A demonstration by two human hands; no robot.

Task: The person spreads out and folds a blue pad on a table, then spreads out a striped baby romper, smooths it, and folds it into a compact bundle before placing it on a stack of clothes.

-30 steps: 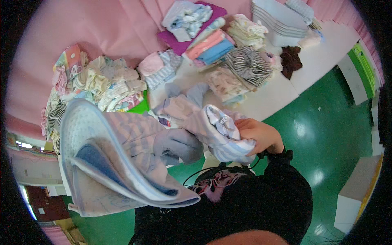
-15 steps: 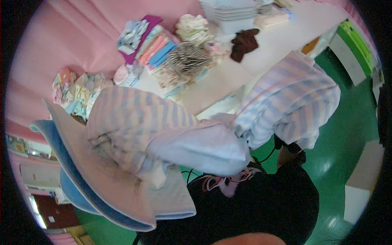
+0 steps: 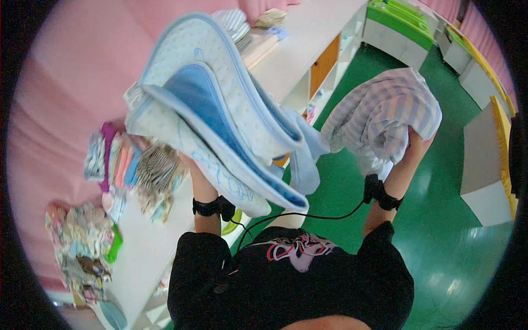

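Nothing can be read. The white tag on the blue-edged cloth bears faint marks (too small to make out).

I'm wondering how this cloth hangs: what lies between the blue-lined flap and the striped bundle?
In the head view, a pale blue length of cloth lies between the blue-lined flap and the striped bundle, apparently bridging them.

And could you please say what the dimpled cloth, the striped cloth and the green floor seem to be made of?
The dimpled cloth: probably soft plush or quilted fabric, matte, given its dotted texture and thick edges. The striped cloth: likely cotton knit, matte, from its loose folds; the fibre is uncertain. The green floor: perhaps vinyl or paint, glossy, since it mirrors light.
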